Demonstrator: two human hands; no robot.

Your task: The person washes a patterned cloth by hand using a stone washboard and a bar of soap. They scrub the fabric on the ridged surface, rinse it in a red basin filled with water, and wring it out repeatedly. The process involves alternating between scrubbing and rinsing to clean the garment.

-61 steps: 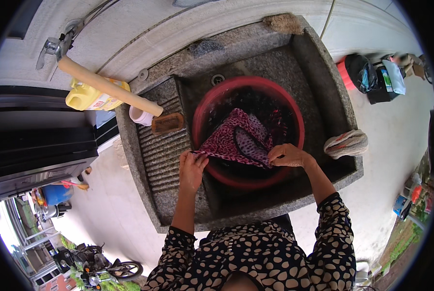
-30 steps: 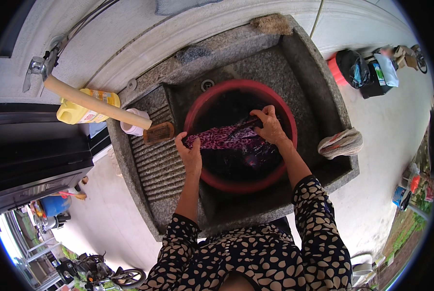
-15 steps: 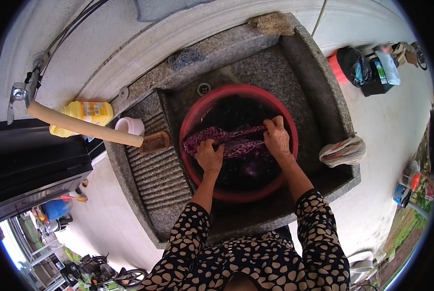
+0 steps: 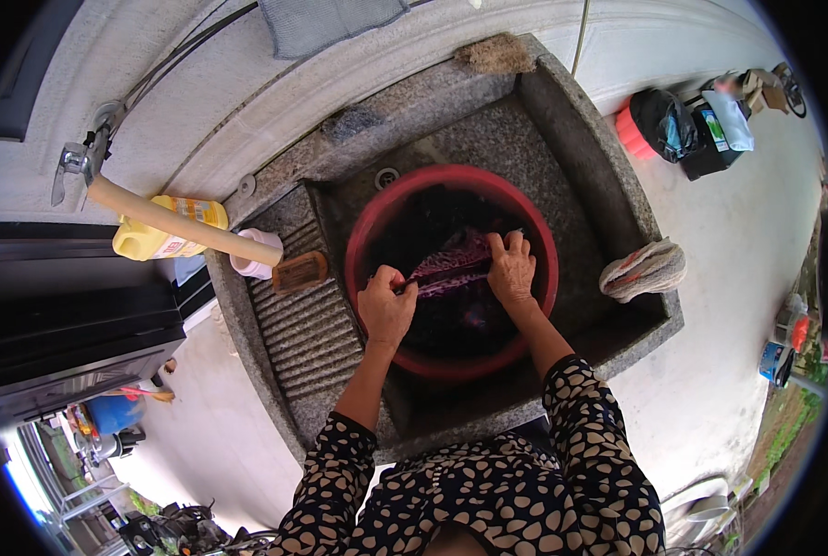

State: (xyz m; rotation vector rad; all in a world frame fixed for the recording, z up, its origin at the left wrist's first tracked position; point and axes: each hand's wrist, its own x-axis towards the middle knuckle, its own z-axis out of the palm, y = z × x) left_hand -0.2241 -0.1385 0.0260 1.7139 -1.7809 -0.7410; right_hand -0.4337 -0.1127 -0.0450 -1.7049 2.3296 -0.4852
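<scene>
A pink-and-black patterned cloth is stretched over dark water in a red basin. My left hand pinches one end of the cloth near the basin's left rim. At the right side, my right hand grips the other end, fingers bent round it. Part of the cloth is wet and hangs toward the water; whatever lies deeper in the basin is too dark to make out.
The basin stands in a stone sink with a ribbed washboard slope. On the left are a scrub brush, a pink cup, a yellow jug and a tap hose. A rag drapes over the right edge.
My left hand has shifted slightly left and turned, drawing its end of the cloth toward the rim. My right hand has moved a little left and down. The whole view has swung slightly.
</scene>
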